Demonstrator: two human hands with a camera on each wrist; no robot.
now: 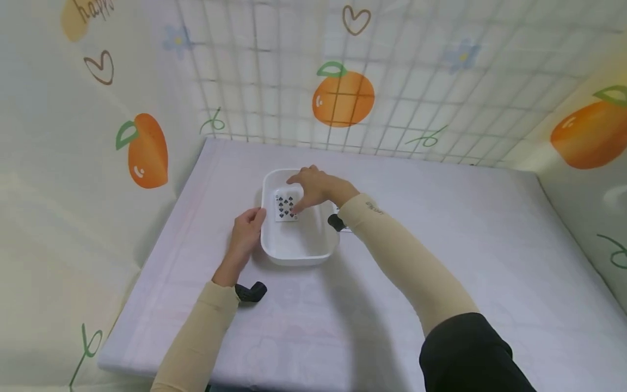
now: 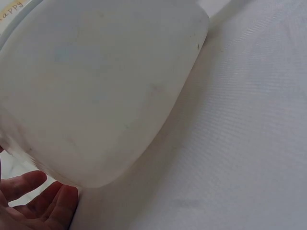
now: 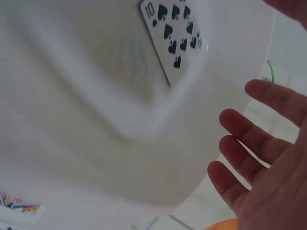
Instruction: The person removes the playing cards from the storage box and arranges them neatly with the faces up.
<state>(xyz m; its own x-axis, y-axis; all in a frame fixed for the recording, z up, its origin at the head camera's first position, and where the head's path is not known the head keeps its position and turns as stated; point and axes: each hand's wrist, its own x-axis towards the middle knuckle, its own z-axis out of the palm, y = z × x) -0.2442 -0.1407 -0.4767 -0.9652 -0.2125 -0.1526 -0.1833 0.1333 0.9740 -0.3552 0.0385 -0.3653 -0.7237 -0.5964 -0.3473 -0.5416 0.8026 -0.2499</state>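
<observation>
A white plastic basin (image 1: pixel 300 239) stands on the table. Inside, a ten of spades playing card (image 1: pixel 286 207) lies face up on its floor, and the right wrist view shows the same card (image 3: pixel 173 40) near the basin's far end. My left hand (image 1: pixel 245 234) grips the basin's left rim, thumb on top; in the left wrist view its fingers (image 2: pixel 60 206) are beside the basin's wall. Over the basin's far right part hovers my right hand (image 1: pixel 317 188), thumb and fingers spread apart, holding nothing. The fingers (image 3: pixel 240 163) show apart from the card in the right wrist view.
Right of the basin, partly hidden by the right wrist, lies another card (image 1: pixel 345 229); a colourful card (image 3: pixel 19 207) shows outside the basin. A pale cloth (image 1: pixel 441 234) covers the table. Behind stands a white curtain with a wire grid (image 1: pixel 294 71).
</observation>
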